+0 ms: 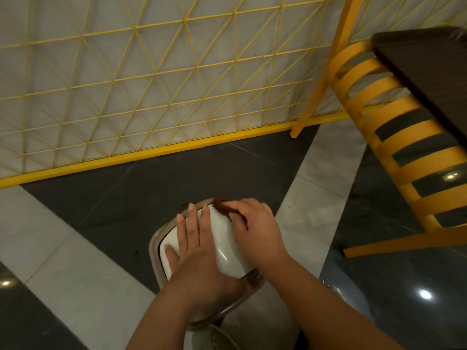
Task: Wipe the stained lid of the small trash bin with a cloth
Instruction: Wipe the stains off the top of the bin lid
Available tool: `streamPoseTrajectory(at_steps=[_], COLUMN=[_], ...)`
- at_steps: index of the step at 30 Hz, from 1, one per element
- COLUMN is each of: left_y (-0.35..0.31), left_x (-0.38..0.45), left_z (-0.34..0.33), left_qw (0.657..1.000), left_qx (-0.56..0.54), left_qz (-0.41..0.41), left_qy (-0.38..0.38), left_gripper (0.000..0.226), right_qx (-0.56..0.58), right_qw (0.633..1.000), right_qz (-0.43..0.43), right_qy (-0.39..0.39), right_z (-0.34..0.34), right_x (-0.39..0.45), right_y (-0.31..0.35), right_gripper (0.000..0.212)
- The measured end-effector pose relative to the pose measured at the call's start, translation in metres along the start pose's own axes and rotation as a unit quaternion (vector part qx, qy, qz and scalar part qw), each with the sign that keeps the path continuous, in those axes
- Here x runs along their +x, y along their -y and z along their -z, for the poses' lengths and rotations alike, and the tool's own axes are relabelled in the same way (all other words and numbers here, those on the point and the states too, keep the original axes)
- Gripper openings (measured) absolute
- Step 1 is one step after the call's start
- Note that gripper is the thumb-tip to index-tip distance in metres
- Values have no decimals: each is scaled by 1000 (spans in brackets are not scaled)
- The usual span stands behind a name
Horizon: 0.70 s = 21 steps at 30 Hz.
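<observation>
- Down on the floor (151, 188), near the bottom middle of the view, stands the bin (154, 245). It has a tan rim and a white lid (225, 238).
- The lid is shiny and sits on top of the bin, tipped a little so its right side is higher.
- The left hand (192, 251) lies flat on the lid. Its fingers are straight and spread, and they press on the white top — the fingertips reach the far edge of the bin.
- The right hand (255, 223) is at the far right side of the lid. Its fingers are curled round a small brown cloth (222, 207).
- The cloth touches the lid near its far corner. Only a bit of the cloth shows — the rest is under the hand.
- Both arms come in from the bottom of the view.
- A pale shoe (217, 337) peeks out below the bin, between the arms.
- The floor has dark tiles and light tiles, and lamps shine back off it as bright spots.
- Behind the bin runs a yellow fence (141, 79) made of thin bars in triangle shapes, with a white wall behind it.
- On the right stands a yellow chair (394, 137) with curved slats, well apart from the bin.
- A dark brown surface (424, 72) sits above the chair, at the top right.
</observation>
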<state>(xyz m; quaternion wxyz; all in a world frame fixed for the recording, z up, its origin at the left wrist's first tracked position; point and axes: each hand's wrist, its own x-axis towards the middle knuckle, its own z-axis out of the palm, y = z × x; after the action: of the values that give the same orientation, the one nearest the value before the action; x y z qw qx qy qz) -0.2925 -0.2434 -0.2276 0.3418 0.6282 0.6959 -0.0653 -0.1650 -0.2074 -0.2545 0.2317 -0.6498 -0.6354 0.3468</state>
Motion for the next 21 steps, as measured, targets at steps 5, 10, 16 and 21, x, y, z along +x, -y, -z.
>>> streamPoseTrajectory(at_steps=[5,10,16,21], left_y=[4,2,-2,1], left_x=[4,13,10,17], left_z=[0,2,-16,-24], left_qw=[997,986,980,974], left_qx=[-55,-83,-44,17], left_qz=[-24,-36,-49,-65], left_qy=[-39,-141,-186,-218], left_gripper=[134,65,64,66], right_qx=[61,111,134,128], right_qw=[990,986,987,985], right_qz=[-125,-124,-54,-80], right_qy=[18,-18,-75,-84], right_z=[-4,-16,-24,-24], right_x=[-16,-53,-69,-18], right_y=[-33,-43,-25,-17], right_gripper=[28,28,30,31])
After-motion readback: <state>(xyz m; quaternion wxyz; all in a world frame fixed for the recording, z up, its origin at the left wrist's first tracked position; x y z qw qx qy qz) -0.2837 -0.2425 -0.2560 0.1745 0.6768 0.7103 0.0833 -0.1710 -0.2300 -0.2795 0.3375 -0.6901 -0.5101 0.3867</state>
